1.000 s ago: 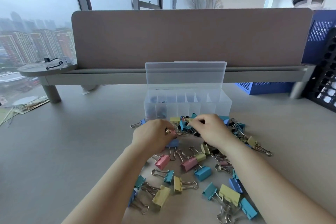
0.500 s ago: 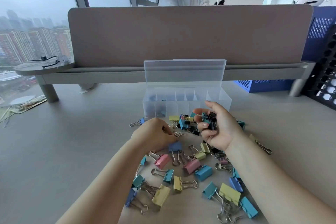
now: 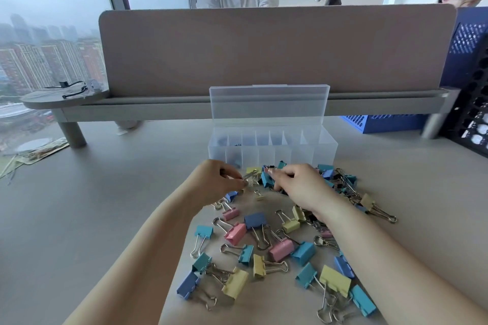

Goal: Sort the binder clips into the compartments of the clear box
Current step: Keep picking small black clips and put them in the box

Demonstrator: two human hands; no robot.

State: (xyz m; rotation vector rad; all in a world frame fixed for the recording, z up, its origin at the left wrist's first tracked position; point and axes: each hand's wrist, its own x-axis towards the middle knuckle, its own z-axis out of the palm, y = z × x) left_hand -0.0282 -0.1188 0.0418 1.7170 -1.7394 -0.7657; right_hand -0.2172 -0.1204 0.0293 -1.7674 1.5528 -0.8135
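Note:
Several binder clips [image 3: 253, 221] in pink, blue, teal, yellow and black lie scattered on the grey desk in front of the clear box [image 3: 326, 149]. The box stands with its lid [image 3: 269, 103] upright; its left compartments hold a few dark and blue clips. My left hand [image 3: 216, 182] is palm down at the pile's far left edge, its fingers curled and pinching the wire handle of a small clip [image 3: 248, 175]. My right hand [image 3: 301, 187] lies palm down beside it, thumb and forefinger pinching a teal clip [image 3: 266, 179]. What its palm covers is hidden.
A tan divider panel [image 3: 277, 47] on a grey shelf runs behind the box. Blue and black perforated crates [image 3: 472, 103] stand at the right. People sit beyond the divider. Bare desk [image 3: 92, 206] stretches to the left.
My right hand, raised palm up with black clips half a second ago, has turned over and come down onto the pile. My left hand has stayed at the pile's left edge.

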